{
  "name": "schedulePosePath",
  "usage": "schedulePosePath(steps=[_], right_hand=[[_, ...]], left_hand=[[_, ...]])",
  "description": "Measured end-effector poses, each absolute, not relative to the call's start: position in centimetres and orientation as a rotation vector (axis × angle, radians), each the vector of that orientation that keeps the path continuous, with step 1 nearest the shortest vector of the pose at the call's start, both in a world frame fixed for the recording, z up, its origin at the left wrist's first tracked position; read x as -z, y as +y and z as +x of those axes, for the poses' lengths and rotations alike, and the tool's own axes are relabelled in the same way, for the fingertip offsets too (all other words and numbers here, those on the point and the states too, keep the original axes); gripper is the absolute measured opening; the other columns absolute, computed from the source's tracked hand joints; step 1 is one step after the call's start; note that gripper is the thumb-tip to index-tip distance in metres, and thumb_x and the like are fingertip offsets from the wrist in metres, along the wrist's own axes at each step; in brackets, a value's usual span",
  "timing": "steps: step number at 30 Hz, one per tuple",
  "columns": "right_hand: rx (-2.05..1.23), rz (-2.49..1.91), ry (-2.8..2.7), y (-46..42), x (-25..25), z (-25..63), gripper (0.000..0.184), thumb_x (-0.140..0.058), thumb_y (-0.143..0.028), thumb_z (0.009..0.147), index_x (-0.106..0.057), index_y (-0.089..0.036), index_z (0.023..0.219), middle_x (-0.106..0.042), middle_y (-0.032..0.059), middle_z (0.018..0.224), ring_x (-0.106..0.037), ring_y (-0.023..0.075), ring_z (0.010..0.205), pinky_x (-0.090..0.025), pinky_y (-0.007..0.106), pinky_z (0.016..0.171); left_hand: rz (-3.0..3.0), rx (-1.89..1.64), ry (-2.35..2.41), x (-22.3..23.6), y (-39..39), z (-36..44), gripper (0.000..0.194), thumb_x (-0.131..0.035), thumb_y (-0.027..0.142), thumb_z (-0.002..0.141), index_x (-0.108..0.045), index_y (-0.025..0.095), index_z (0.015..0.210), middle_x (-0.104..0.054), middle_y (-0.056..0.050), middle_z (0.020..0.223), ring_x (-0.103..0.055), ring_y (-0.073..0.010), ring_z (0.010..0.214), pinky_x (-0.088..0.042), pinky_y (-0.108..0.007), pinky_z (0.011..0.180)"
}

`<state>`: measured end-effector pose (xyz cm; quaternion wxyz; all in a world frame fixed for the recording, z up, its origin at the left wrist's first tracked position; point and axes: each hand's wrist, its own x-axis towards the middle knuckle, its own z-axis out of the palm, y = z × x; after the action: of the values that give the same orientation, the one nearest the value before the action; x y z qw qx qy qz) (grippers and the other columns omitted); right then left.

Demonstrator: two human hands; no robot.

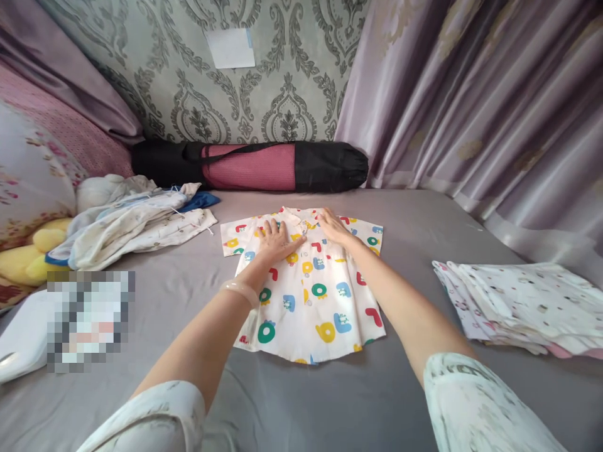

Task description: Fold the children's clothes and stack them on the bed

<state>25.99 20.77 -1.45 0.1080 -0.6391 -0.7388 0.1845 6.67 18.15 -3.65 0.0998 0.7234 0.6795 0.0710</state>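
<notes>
A small white short-sleeved shirt [301, 314] with colourful letter prints lies spread on the grey sheet, its collar away from me and its hem towards me. My left hand [277, 242] rests on the upper left of the shirt, palm down with fingers spread. Beside the right of the collar, my right hand [333, 227] touches the cloth with its fingers stretched out and held together. Neither hand appears to grasp anything. The right palm is turned partly out of sight.
Folded light-printed clothes [522, 301] are stacked at the right. A loose heap of clothes [141, 216] lies at the left, near a yellow plush toy [38, 254] and a white board-like object [28, 333]. A rolled mat in a black-and-pink bag [249, 166] lies along the wall.
</notes>
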Motion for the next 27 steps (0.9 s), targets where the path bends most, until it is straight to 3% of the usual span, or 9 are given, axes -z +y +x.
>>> schedulePosePath(steps=[4,7,11,17,21,24,27], right_hand=[[-0.376,-1.923,-2.255,17.2,1.4,29.5,0.065,-0.016,-0.043,0.098,-0.022,-0.009,0.153,-0.014,0.0105,0.162,-0.006,0.0222,0.149,-0.005,0.042,0.121],[-0.324,-1.945,-2.322,15.0,2.6,30.9,0.066,-0.015,-0.045,0.098,-0.024,-0.009,0.153,-0.016,0.0116,0.162,-0.008,0.0244,0.149,-0.007,0.047,0.120],[-0.247,-1.938,-2.325,14.4,3.7,31.2,0.064,-0.016,-0.044,0.098,-0.028,-0.011,0.152,-0.022,0.0109,0.160,-0.014,0.0251,0.148,-0.011,0.048,0.119],[-0.072,-1.856,-2.117,12.9,1.9,32.2,0.053,-0.030,-0.029,0.095,-0.042,-0.013,0.144,-0.044,0.0127,0.149,-0.037,0.0251,0.137,-0.029,0.040,0.111],[-0.152,-2.078,-2.005,9.6,0.4,34.0,0.037,-0.038,-0.031,0.093,-0.069,-0.019,0.108,-0.070,0.0139,0.109,-0.061,0.0267,0.101,-0.044,0.034,0.081],[-0.296,-2.235,-1.983,6.7,0.1,35.0,0.035,-0.044,-0.040,0.091,-0.071,-0.021,0.081,-0.072,0.0105,0.086,-0.063,0.0236,0.079,-0.039,0.029,0.062],[-0.339,-2.303,-1.926,4.0,0.1,35.2,0.036,-0.045,-0.042,0.090,-0.069,-0.022,0.073,-0.071,0.0081,0.078,-0.063,0.0210,0.073,-0.035,0.027,0.056]], left_hand=[[1.939,-0.384,1.850,2.3,18.9,5.3,0.079,-0.023,0.069,0.089,-0.037,0.015,0.146,-0.024,-0.018,0.158,-0.018,-0.0317,0.147,-0.014,-0.051,0.117],[1.929,-0.609,1.784,1.5,18.3,3.9,0.068,-0.033,0.057,0.091,-0.040,0.014,0.143,-0.038,-0.017,0.152,-0.036,-0.0264,0.140,-0.028,-0.040,0.114],[1.883,-0.707,1.827,0.8,15.8,2.0,0.057,-0.045,0.046,0.089,-0.051,0.012,0.133,-0.058,-0.016,0.132,-0.058,-0.0248,0.117,-0.043,-0.034,0.100],[1.657,-0.643,2.065,-0.4,10.3,-2.3,0.037,-0.052,0.037,0.083,-0.067,0.015,0.108,-0.070,-0.009,0.107,-0.064,-0.0225,0.098,-0.047,-0.029,0.083],[1.590,-0.602,2.127,-1.0,6.5,-4.7,0.025,-0.055,0.035,0.076,-0.071,0.017,0.083,-0.071,-0.005,0.082,-0.064,-0.0203,0.079,-0.044,-0.025,0.066],[1.574,-0.573,2.063,-0.9,4.5,-5.5,0.022,-0.056,0.035,0.072,-0.068,0.017,0.070,-0.067,-0.002,0.067,-0.060,-0.0168,0.067,-0.041,-0.023,0.058],[1.565,-0.551,1.996,-0.4,3.2,-5.7,0.023,-0.059,0.040,0.069,-0.067,0.018,0.066,-0.066,-0.002,0.064,-0.059,-0.0162,0.063,-0.040,-0.023,0.056]])
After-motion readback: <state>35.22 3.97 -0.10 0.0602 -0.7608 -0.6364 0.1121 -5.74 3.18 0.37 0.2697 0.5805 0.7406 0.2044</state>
